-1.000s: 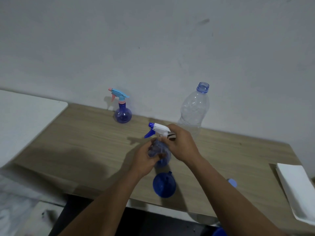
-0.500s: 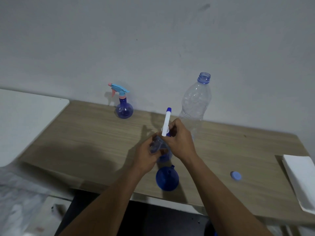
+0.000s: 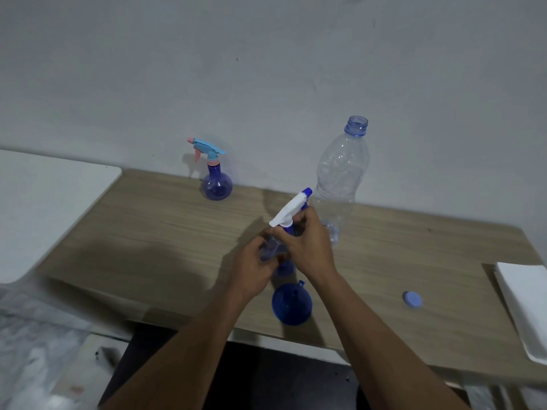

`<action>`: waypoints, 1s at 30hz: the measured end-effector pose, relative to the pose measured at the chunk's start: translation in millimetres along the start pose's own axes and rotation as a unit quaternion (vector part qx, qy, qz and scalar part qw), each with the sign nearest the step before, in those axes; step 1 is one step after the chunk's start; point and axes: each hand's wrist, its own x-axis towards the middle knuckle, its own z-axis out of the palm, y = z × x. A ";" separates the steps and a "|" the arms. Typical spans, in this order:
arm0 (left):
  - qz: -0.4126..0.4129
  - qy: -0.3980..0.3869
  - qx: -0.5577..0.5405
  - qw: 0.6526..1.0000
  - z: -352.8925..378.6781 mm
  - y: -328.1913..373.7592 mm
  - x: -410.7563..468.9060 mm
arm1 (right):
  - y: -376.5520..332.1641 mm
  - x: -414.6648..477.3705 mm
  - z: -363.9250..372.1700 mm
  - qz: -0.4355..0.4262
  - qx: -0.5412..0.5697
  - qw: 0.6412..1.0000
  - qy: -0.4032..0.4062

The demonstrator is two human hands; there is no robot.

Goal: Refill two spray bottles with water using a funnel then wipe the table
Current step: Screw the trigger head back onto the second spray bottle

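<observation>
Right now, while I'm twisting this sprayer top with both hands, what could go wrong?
1. The tall clear bottle stands uncapped just behind your right hand; a bump could tip it, and any water left inside would spill.
2. The blue funnel sits near the table front edge, just below your wrists; pulling back could knock it off.
3. The left hand holds the small spray bottle tilted; if it holds liquid, a loosened white sprayer head could let some out.
</observation>
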 end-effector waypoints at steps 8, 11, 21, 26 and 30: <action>0.011 0.011 -0.012 1.000 0.8 0.0 0.9 | 8.7 -4.6 1.7 -0.042 -0.014 0.999 0.005; 0.015 0.009 -0.005 1.000 0.8 -2.8 0.3 | 6.4 -3.4 3.9 -0.026 0.004 0.999 0.025; 0.020 0.013 -0.020 1.000 2.7 -3.6 2.5 | 9.1 -4.5 4.3 -0.038 0.008 0.999 0.019; 0.007 0.013 -0.030 0.999 1.3 -5.1 3.2 | 9.1 -3.3 4.5 -0.051 0.019 0.998 0.021; 0.010 0.015 -0.027 0.999 0.4 -3.6 3.9 | 10.7 -2.6 3.1 -0.068 -0.006 0.998 0.007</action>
